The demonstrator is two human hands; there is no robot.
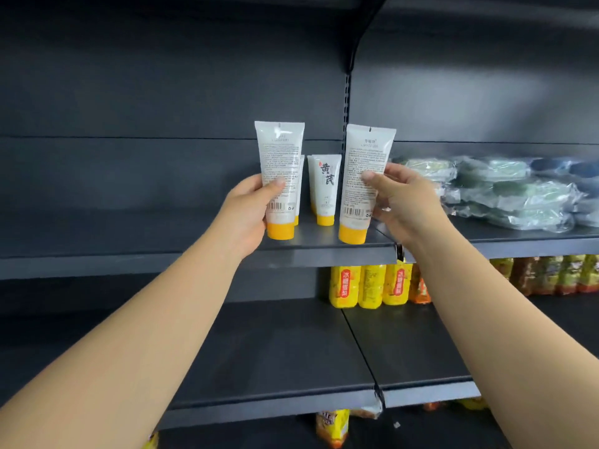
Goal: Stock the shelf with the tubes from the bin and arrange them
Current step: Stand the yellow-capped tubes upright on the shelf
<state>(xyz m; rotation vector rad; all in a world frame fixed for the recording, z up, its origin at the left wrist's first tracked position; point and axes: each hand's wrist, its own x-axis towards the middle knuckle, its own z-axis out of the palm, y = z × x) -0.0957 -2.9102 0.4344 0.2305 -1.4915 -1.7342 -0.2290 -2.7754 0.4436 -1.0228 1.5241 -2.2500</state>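
While bare dark shelf point(97, 228) is lying open leftward, two white orange-capped plastic tubes point(281, 176) point(363, 186) are being gripped upright near its front edge by left hand point(251, 212) and right hand point(402, 202).

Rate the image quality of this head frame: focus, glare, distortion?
Head view: tubes in the left hand and right hand fairly sharp, small print unreadable; soft glare on the back panel upper right; wide-angle bending of the shelf edge; plastic-wrapped packs blurry.
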